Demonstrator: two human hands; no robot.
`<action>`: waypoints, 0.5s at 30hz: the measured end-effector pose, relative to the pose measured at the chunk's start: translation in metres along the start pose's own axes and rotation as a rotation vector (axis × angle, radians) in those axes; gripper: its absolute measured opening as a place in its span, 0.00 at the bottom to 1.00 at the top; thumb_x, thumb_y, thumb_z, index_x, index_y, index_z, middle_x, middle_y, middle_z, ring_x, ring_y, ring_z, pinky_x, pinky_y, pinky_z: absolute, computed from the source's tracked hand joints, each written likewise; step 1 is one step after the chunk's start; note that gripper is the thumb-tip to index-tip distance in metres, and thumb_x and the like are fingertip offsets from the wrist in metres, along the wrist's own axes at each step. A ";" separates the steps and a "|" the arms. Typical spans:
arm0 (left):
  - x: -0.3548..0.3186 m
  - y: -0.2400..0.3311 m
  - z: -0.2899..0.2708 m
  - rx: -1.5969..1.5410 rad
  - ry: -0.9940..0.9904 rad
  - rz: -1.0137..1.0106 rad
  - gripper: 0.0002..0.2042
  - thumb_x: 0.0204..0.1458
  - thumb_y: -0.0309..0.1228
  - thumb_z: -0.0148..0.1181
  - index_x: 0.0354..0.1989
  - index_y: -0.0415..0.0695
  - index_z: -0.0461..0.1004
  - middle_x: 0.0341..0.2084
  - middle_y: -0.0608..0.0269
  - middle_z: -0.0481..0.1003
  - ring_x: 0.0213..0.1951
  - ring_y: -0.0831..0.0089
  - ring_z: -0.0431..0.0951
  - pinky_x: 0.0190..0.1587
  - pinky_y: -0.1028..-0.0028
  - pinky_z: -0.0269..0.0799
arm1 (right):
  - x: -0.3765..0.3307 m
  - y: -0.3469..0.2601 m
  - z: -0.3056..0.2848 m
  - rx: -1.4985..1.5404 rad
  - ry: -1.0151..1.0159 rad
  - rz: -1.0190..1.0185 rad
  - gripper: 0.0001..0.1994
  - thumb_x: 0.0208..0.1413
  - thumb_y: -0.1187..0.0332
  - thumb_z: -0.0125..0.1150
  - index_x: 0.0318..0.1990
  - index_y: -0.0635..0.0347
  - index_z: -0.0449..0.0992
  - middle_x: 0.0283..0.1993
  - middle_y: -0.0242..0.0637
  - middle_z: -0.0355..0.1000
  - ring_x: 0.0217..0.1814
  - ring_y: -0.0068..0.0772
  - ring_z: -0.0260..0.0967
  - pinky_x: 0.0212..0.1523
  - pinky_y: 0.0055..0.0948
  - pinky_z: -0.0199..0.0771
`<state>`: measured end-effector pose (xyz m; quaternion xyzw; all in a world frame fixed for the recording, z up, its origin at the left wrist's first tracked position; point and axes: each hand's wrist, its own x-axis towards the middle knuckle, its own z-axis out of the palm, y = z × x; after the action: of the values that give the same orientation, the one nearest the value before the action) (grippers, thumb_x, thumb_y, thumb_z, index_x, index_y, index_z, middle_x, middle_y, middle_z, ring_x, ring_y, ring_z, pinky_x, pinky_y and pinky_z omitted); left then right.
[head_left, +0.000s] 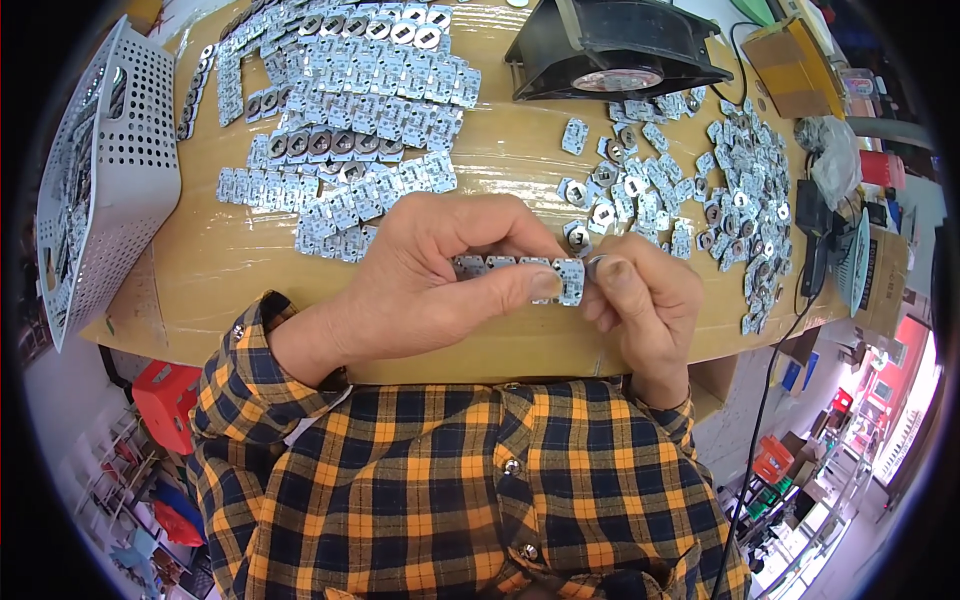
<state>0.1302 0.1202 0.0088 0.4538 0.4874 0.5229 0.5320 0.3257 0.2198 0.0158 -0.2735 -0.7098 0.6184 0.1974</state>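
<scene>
My left hand (425, 285) pinches a short row of small silver metal plates (510, 265) between thumb and fingers, just above the near edge of the tan table (215, 255). My right hand (645, 300) touches the row's right end, holding a small round metal piece (596, 265) at its fingertips against the last plate (571, 280). Both hands meet at the middle of the view, over the table's front edge.
Neat rows of joined plates (345, 110) cover the table's far left. Loose plates (700, 185) lie scattered at the right. A black fan (615, 45) stands at the back, a white perforated basket (105, 170) at the left, a cardboard box (795, 65) far right.
</scene>
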 end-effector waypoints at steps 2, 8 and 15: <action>0.001 0.000 0.000 0.021 0.029 -0.021 0.03 0.52 0.24 0.61 0.34 0.39 0.78 0.26 0.66 0.79 0.26 0.84 0.74 0.28 0.82 0.68 | 0.000 0.001 -0.003 -0.019 -0.005 0.014 0.13 0.64 0.69 0.53 0.28 0.68 0.74 0.19 0.32 0.68 0.17 0.21 0.63 0.19 0.23 0.60; 0.003 -0.006 -0.002 0.191 -0.005 0.126 0.04 0.51 0.24 0.65 0.35 0.39 0.80 0.25 0.67 0.78 0.26 0.86 0.73 0.27 0.83 0.66 | 0.005 0.008 0.003 -0.204 -0.076 -0.125 0.10 0.60 0.70 0.57 0.28 0.66 0.74 0.20 0.36 0.67 0.18 0.30 0.66 0.20 0.27 0.62; 0.001 -0.008 -0.003 -0.150 0.041 -0.036 0.06 0.51 0.22 0.64 0.36 0.37 0.76 0.25 0.67 0.77 0.28 0.86 0.75 0.29 0.84 0.67 | 0.003 0.000 0.005 -0.188 -0.077 -0.146 0.14 0.63 0.64 0.55 0.30 0.67 0.73 0.19 0.29 0.69 0.15 0.16 0.64 0.18 0.17 0.61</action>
<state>0.1286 0.1211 0.0006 0.3931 0.4656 0.5576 0.5637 0.3197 0.2178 0.0146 -0.2146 -0.7898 0.5431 0.1879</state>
